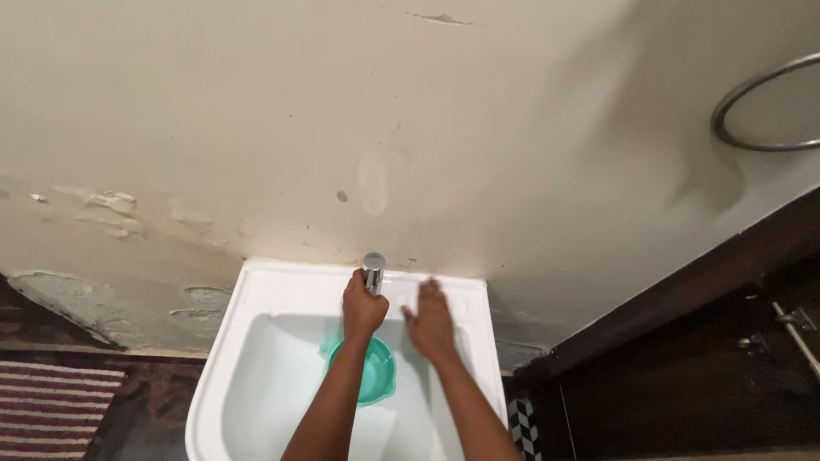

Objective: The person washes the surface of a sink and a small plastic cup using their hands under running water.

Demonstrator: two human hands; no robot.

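At the back rim of the white sink (256,294), the left hand (363,306) is closed around the chrome tap (373,266), rigid and likely slick, best grasped at its top, while the right hand (431,320) rests open beside it above the teal bowl (376,376).

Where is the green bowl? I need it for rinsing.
In the head view, the green bowl sits inside the white sink, below the chrome tap, partly under the left hand.

Dim, warm light; soft overall blur
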